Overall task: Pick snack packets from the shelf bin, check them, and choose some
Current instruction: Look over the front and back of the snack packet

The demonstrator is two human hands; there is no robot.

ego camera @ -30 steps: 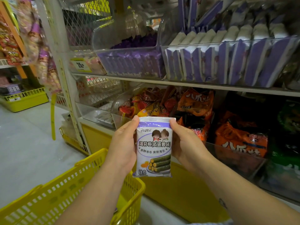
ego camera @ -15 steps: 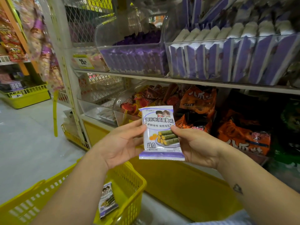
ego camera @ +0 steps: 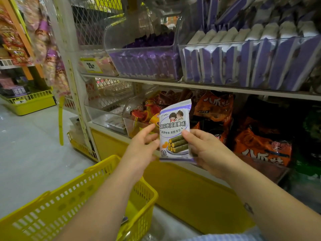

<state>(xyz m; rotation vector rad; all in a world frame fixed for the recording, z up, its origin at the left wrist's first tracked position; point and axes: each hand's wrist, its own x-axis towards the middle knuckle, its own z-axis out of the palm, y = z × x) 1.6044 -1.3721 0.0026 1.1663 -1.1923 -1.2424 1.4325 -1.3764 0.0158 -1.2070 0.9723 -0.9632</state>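
I hold the packet (ego camera: 175, 131) upright in front of the lower shelf, its printed face toward me, purple and white with green rolls pictured near the bottom. My right hand (ego camera: 206, 150) grips its right edge, thumb on the front and fingers behind. My left hand (ego camera: 140, 150) is at the left edge with fingers spread loosely; I cannot tell whether it pinches the packet or only touches it. Below my left forearm sits the yellow basket (ego camera: 73, 206), with something pale at its bottom, too hidden to name. Behind the packet are orange bags (ego camera: 262, 146) and a clear bin (ego camera: 139, 117) of red and yellow snacks. On the upper shelf two clear bins (ego camera: 251, 63) hold rows of purple packets.
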